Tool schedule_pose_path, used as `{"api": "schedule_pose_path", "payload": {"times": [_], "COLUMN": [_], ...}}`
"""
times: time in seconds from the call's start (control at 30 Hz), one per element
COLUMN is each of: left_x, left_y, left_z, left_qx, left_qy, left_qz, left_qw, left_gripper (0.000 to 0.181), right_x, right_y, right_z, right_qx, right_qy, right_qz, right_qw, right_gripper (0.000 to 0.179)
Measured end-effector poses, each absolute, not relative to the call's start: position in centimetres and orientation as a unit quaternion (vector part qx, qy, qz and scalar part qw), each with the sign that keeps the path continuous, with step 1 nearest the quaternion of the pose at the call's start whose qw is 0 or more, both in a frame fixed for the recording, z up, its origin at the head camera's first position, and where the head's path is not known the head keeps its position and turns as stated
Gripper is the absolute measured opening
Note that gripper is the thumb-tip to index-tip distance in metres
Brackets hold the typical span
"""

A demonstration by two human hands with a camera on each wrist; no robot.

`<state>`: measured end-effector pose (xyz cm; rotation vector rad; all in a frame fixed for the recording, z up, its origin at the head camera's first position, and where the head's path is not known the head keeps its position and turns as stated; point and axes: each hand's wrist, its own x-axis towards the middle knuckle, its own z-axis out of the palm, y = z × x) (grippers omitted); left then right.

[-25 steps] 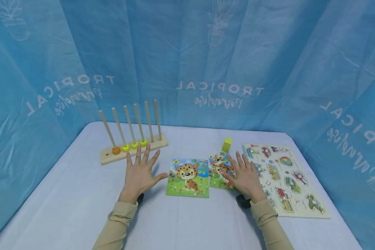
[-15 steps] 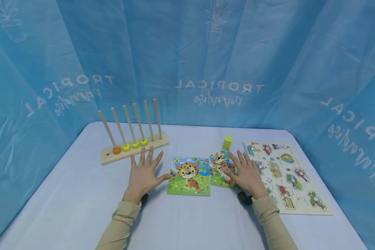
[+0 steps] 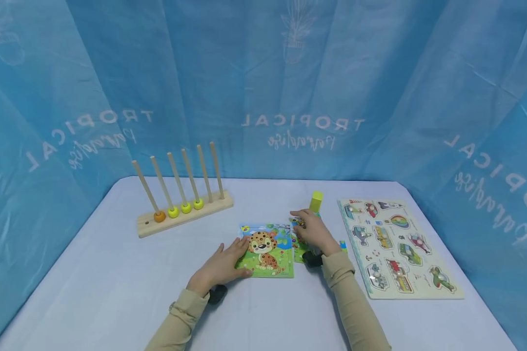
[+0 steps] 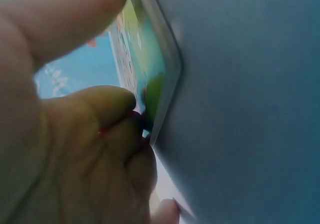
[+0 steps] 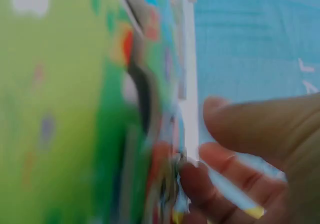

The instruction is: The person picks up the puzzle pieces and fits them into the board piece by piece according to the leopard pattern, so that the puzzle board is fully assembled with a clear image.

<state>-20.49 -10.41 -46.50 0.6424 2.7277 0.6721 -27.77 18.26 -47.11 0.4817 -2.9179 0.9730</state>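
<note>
In the head view my left hand [image 3: 219, 267] is at the left side of a square leopard picture puzzle [image 3: 263, 258]. Its fingers lie over the upper left edge and the thumb is by the lower edge. The left wrist view shows the thumb and fingers against the rim of the puzzle board [image 4: 160, 68]. My right hand [image 3: 315, 233] reaches over a pile of loose leopard puzzle pieces [image 3: 299, 246], partly hidden beneath it. Its thumb and fingertips stand apart beside the blurred pieces [image 5: 165, 179] in the right wrist view.
A yellow block [image 3: 316, 201] stands behind the pieces. On the right lies a vehicle knob puzzle board [image 3: 379, 290]. At the back left is a wooden peg stand [image 3: 186, 214] with an orange bead and several yellow ones. A blue curtain [image 3: 263, 87] surrounds the white table [image 3: 254, 321].
Both hands, spread above the table before, have moved in. The left has come right onto the leopard puzzle's edge. The right has gone left and forward over the loose pieces, its fingers bending.
</note>
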Motion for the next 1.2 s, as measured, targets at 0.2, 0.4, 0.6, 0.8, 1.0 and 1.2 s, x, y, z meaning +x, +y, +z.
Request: {"api": "schedule_pose_path", "payload": {"times": [0.2,0.4,0.6,0.8,1.0,1.2], "left_x": [-19.8,-19.9,-19.9,-19.6,-19.5,-19.5], "left_y": [-10.7,-11.0,-11.3,-11.3,-11.2,-11.3], "left_z": [-46.2,-46.1,-45.8,-46.0,-45.8,-45.9], "left_qx": [0.222,0.232,0.240,0.236,0.225,0.228], "left_qy": [0.937,0.937,0.929,0.929,0.932,0.931], "left_qz": [0.234,0.225,0.241,0.244,0.250,0.249], "left_qw": [0.132,0.131,0.144,0.145,0.133,0.140], "left_gripper": [0.086,0.090,0.090,0.091,0.094,0.095], "right_x": [-27.8,-27.9,-28.1,-27.9,-28.0,-27.8], "right_y": [19.4,20.2,19.2,18.9,18.7,16.8], "right_z": [-47.2,-46.2,-45.9,-46.2,-46.4,-46.2], "right_qx": [0.120,0.090,0.074,0.049,0.041,0.058], "right_qy": [-0.943,-0.962,-0.967,-0.954,-0.929,-0.895], "right_qz": [0.310,0.257,0.240,0.292,0.368,0.441], "right_qw": [-0.018,-0.023,-0.044,-0.043,0.010,0.018], "right_gripper": [0.056,0.059,0.046,0.041,0.026,0.018]}}
